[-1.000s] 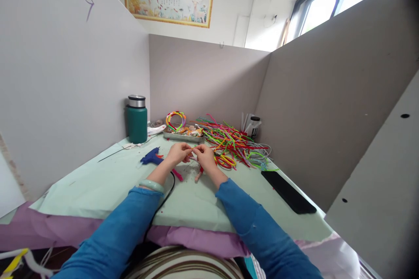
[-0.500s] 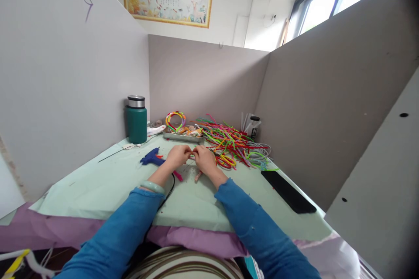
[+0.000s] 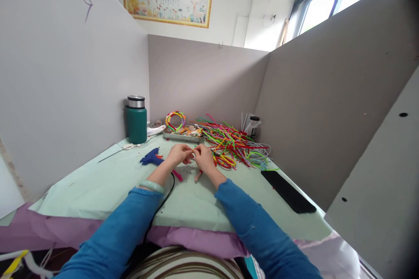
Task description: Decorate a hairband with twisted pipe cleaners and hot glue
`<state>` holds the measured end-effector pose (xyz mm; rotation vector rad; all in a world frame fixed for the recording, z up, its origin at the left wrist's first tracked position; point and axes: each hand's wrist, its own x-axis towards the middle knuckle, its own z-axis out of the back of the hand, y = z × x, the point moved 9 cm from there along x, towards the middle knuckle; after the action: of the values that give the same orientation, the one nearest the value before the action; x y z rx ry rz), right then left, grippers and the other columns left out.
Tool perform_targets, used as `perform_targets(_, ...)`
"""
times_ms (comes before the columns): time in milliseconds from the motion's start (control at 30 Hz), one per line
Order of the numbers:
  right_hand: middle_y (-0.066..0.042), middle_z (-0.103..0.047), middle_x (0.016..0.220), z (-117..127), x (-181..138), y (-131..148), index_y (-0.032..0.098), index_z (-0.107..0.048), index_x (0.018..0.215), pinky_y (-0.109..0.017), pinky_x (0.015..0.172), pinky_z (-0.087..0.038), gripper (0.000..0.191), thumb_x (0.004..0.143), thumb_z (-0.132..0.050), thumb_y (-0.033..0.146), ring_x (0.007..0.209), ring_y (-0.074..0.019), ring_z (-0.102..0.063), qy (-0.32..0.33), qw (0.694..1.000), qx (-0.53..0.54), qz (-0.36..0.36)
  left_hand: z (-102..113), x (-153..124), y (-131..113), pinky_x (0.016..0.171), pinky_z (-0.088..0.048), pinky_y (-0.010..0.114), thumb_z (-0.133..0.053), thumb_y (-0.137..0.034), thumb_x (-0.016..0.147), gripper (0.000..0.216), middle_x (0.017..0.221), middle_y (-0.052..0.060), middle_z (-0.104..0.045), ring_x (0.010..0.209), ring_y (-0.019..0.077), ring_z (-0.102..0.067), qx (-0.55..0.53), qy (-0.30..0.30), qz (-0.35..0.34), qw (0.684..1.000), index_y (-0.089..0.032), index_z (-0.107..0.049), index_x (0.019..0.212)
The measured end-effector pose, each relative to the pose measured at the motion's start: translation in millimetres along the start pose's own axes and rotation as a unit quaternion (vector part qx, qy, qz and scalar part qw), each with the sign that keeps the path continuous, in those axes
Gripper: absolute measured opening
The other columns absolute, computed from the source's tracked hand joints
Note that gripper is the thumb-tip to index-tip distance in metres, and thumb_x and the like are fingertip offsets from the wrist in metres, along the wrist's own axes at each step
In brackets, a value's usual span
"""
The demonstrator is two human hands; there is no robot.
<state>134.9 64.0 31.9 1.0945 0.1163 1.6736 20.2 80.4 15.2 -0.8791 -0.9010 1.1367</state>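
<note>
Left hand [image 3: 179, 154] and right hand [image 3: 204, 158] meet fingertip to fingertip above the tabletop [image 3: 98, 192], thumbs and forefingers drawn into a pinch; what sits between them is too small to make out, so whether either grips it cannot be told. Half a second earlier the left fingers were curled in tighter; now they reach out longer, the lower ones fanned beneath the meeting point. That suggests a fine adjustment at the fingertips, the work remaining there. Around them nothing else has visibly shifted: the tangled pile of pipe cleaners [image 3: 229, 139] spreads beyond the right hand, the black flat slab [image 3: 288, 192] lies at the right edge, and the green bottle [image 3: 136, 124] stands upright at the far left. Smaller still, the blue glue gun [image 3: 152, 157] lies beside the left hand, the metal tray [image 3: 181, 138] sits beyond both, and a pink fuzzy piece [image 3: 177, 175] and a red-and-beige piece [image 3: 198, 176] lie just on the near side.
</note>
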Motion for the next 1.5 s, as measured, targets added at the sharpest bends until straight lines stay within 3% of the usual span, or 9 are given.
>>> perform_targets(133, -0.001, -0.063, 0.074, 0.7, 0.4, -3.9, 0.017, -0.061, 0.076, -0.024, 0.064, -0.037, 0.011, 0.080, -0.051, 0.021, 0.071, -0.0143, -0.054, -0.008, 0.997, 0.072, -0.026, -3.2, -1.1, 2.7, 0.049, -0.049, 0.022, -0.060, -0.030, 0.075, 0.020, 0.070, 0.005, -0.067, 0.049, 0.0098, -0.060, -0.061, 0.015, 0.020, 0.998, -0.012, -0.055, 0.081)
perform_targets(233, -0.001, -0.063, 0.074, 0.4, 0.5, -5.0, 0.018, -0.061, 0.076, -0.024, 0.063, -0.037, 0.012, 0.080, -0.051, 0.023, 0.070, -0.0139, -0.055, -0.008, 0.995, 0.092, -0.032, -3.0, 0.4, 2.2, 0.049, -0.049, 0.022, -0.057, -0.027, 0.078, 0.015, 0.071, 0.006, -0.068, 0.047, 0.0098, -0.059, -0.048, 0.014, 0.011, 0.999, -0.012, -0.054, 0.081)
perform_targets(400, -0.002, -0.065, 0.080, -5.1, -0.6, -2.2, 0.018, -0.062, 0.082, -0.024, 0.064, -0.037, 0.013, 0.082, -0.050, 0.022, 0.072, -0.0140, -0.056, 0.019, 0.998, 0.053, -0.008, 3.1, 3.8, -2.2, 0.048, -0.045, 0.019, -0.051, -0.021, 0.080, 0.008, 0.067, 0.003, -0.067, 0.044, 0.0081, -0.057, 0.087, -0.014, -0.039, 0.995, -0.014, -0.055, 0.080)
perform_targets(567, -0.005, -0.063, 0.090, -7.5, -5.8, 9.6, 0.020, -0.064, 0.088, -0.025, 0.067, -0.036, 0.016, 0.085, -0.048, 0.023, 0.079, -0.0155, -0.055, 0.048, 0.994, -0.074, 0.065, 5.3, 0.6, -10.8, 0.054, -0.042, 0.019, -0.048, -0.018, 0.078, 0.013, 0.069, 0.001, -0.068, 0.046, 0.0082, -0.057, 0.264, -0.039, -0.107, 0.958, -0.017, -0.060, 0.077)
perform_targets(733, -0.005, -0.062, 0.090, -3.7, -6.6, 13.6, 0.021, -0.063, 0.086, -0.026, 0.064, -0.035, 0.017, 0.085, -0.047, 0.025, 0.075, -0.0159, -0.055, 0.053, 0.987, -0.128, 0.080, 5.8, -3.5, -17.0, 0.059, -0.041, 0.020, -0.049, -0.021, 0.078, 0.015, 0.064, 0.001, -0.067, 0.054, 0.0115, -0.059, 0.314, -0.052, -0.118, 0.940, -0.019, -0.064, 0.079)
perform_targets(933, -0.006, -0.063, 0.088, -1.9, -5.9, 11.8, 0.019, -0.064, 0.085, -0.027, 0.064, -0.035, 0.016, 0.084, -0.048, 0.022, 0.076, -0.0165, -0.055, 0.050, 0.988, -0.130, 0.065, 4.2, -0.3, -14.9, 0.063, -0.043, 0.019, -0.047, -0.018, 0.078, 0.021, 0.070, 0.001, -0.070, 0.058, 0.0110, -0.061, 0.300, -0.038, -0.116, 0.946, -0.019, -0.066, 0.085)
perform_targets(1167, -0.006, -0.063, 0.085, -1.1, -5.0, 9.5, 0.018, -0.063, 0.082, -0.026, 0.064, -0.035, 0.014, 0.082, -0.049, 0.021, 0.075, -0.0164, -0.055, 0.034, 0.992, -0.107, 0.060, 3.4, 3.1, -7.0, 0.056, -0.044, 0.019, -0.046, -0.017, 0.078, 0.019, 0.075, 0.002, -0.071, 0.048, 0.0092, -0.060, 0.256, -0.028, -0.105, 0.961, -0.017, -0.063, 0.085)
perform_targets(1500, -0.002, -0.063, 0.074, 1.5, 1.7, -3.0, 0.018, -0.063, 0.073, -0.024, 0.064, -0.037, 0.012, 0.078, -0.052, 0.020, 0.070, -0.0142, -0.054, -0.009, 0.999, 0.031, 0.008, -0.8, -0.8, -4.7, 0.047, -0.047, 0.018, -0.053, -0.022, 0.080, 0.010, 0.071, 0.004, -0.070, 0.048, 0.0093, -0.061, 0.055, -0.001, -0.017, 0.998, -0.013, -0.057, 0.082)
